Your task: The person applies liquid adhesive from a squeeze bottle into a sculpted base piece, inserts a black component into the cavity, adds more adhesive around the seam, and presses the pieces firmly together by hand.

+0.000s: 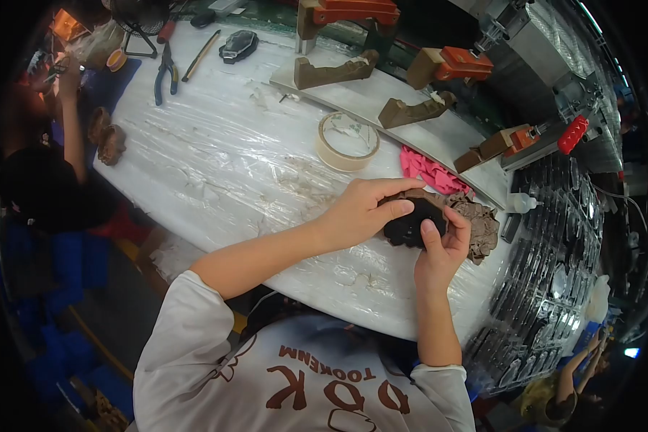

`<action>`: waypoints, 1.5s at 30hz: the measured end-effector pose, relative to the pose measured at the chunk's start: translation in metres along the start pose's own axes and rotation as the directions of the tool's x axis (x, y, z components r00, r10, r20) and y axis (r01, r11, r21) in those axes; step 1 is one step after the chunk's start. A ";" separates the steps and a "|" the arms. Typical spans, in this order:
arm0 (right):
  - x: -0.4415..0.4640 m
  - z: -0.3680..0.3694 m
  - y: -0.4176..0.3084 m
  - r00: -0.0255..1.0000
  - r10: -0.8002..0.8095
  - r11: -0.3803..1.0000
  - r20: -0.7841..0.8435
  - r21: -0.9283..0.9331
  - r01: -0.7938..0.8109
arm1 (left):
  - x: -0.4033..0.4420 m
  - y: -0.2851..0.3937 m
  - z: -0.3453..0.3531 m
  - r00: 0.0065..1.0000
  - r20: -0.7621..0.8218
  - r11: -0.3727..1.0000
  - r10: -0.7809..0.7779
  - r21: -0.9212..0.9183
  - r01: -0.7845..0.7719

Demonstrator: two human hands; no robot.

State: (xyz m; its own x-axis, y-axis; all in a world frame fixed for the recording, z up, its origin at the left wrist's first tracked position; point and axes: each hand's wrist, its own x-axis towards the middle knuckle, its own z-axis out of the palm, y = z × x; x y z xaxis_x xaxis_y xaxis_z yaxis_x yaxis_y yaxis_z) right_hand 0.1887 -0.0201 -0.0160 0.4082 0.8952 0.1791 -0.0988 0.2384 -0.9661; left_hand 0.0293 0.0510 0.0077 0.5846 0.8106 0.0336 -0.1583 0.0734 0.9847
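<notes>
My left hand (367, 209) and my right hand (445, 241) both grip a dark part with a black face and a brown rim (403, 229). It is held just above the plastic-covered table. The left thumb and fingers close on its upper left side. On its right edge, the right thumb presses the black face while the fingers curl behind. What the part is I cannot tell. Right beside it sits a crumpled brown mass (479, 229), partly behind my right hand. Bright pink cloth-like pieces (432, 171) lie just beyond.
A tape roll (347, 142) lies on the table (216, 165). Beyond are pliers (165, 75), a black-and-clear part (239, 46) and brown-jawed orange clamps (468, 65) on a metal plate. Stacked clear plastic pieces (547, 288) stand at right. Another person's arm (72, 122) is at left.
</notes>
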 end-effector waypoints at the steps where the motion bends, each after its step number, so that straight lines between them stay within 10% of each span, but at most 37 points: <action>1: 0.000 0.000 -0.001 1.000 0.002 1.000 0.000 -0.001 -0.002 | -0.001 0.000 0.000 0.999 -0.022 0.997 0.046 0.066 -0.045; 5: 0.004 0.005 -0.013 0.979 0.128 0.992 0.161 -0.007 -0.128 | -0.001 -0.002 -0.003 1.000 0.003 0.999 0.003 0.035 -0.003; 11: 0.008 0.003 -0.018 0.956 0.043 0.883 0.291 -0.459 0.100 | -0.004 -0.006 0.009 0.995 -0.103 0.984 0.016 0.179 0.003; 20: 0.011 -0.004 -0.015 0.962 0.136 0.967 0.239 -0.241 -0.077 | -0.003 -0.007 0.012 0.996 -0.082 0.986 -0.024 0.161 0.037; 45: 0.007 -0.008 -0.040 0.966 -0.084 0.952 0.246 -0.266 0.150 | -0.012 -0.009 0.024 0.999 -0.032 1.000 0.012 0.027 -0.011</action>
State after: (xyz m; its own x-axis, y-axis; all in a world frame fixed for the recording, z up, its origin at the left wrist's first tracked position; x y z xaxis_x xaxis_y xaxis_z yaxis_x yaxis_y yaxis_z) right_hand 0.2028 -0.0264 0.0227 0.1796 0.9371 0.2994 0.2082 0.2612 -0.9426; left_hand 0.0429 0.0268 0.0028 0.5568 0.8297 0.0396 -0.1431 0.0489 0.9885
